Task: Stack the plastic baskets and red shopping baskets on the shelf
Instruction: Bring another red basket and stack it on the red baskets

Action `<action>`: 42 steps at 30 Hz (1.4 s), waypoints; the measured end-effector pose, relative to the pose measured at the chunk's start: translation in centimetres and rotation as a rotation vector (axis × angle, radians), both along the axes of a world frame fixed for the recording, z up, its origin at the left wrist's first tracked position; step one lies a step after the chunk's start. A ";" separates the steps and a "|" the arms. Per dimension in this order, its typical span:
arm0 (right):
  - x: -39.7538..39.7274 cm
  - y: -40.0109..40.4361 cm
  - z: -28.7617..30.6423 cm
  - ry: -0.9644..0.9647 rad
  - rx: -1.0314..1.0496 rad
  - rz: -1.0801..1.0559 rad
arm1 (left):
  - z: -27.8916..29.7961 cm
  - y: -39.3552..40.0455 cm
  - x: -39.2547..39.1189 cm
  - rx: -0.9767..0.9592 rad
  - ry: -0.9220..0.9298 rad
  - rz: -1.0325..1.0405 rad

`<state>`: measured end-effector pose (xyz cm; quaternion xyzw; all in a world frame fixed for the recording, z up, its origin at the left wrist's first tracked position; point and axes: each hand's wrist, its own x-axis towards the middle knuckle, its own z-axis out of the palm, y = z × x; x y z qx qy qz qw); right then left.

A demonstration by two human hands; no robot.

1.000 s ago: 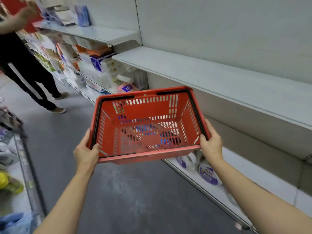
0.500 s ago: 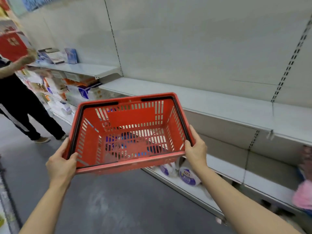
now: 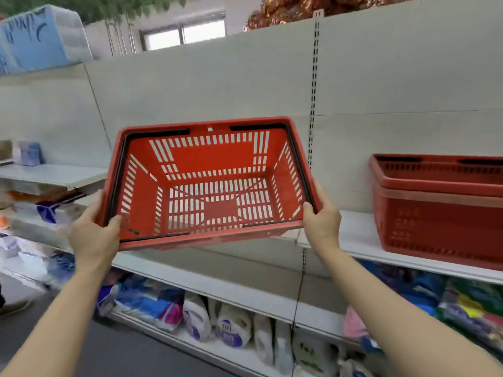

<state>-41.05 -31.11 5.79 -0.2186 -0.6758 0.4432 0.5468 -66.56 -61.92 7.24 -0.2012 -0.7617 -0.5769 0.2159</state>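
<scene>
I hold an empty red shopping basket (image 3: 209, 183) in the air in front of the white middle shelf (image 3: 356, 235), its open top tilted towards me and its black handles folded down on the rim. My left hand (image 3: 92, 235) grips its left rim and my right hand (image 3: 322, 221) grips its right rim. A stack of red shopping baskets (image 3: 441, 208), nested one in another, stands on the same shelf at the far right, partly cut off by the frame edge.
Bagged goods (image 3: 217, 322) fill the bottom shelf. A slotted upright (image 3: 313, 85) divides the back panel. A blue plastic box (image 3: 43, 36) sits on top at the upper left. Packaged goods line the left shelves (image 3: 49, 175). Dark aisle floor (image 3: 114, 352) lies below.
The basket has risen from waist height up to the middle shelf level, and my view has swung up and right. The stacked baskets have come into sight; the person on the left is gone.
</scene>
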 end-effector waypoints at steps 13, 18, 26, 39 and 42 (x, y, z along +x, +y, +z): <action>16.7 11.8 5.3 0.090 0.125 -0.294 | 6.8 17.8 12.8 0.073 0.120 -0.157; 17.8 12.7 6.6 0.142 0.111 -0.340 | 11.3 19.9 13.5 0.133 0.135 -0.221; 21.7 14.8 12.4 0.271 0.082 -0.361 | 18.7 23.2 15.5 0.200 0.196 -0.287; 39.2 28.9 16.7 0.084 0.063 -0.564 | 17.5 44.2 29.7 0.184 0.024 -0.420; 41.6 31.3 16.5 0.022 0.022 -0.591 | 17.1 48.2 31.3 0.156 -0.065 -0.450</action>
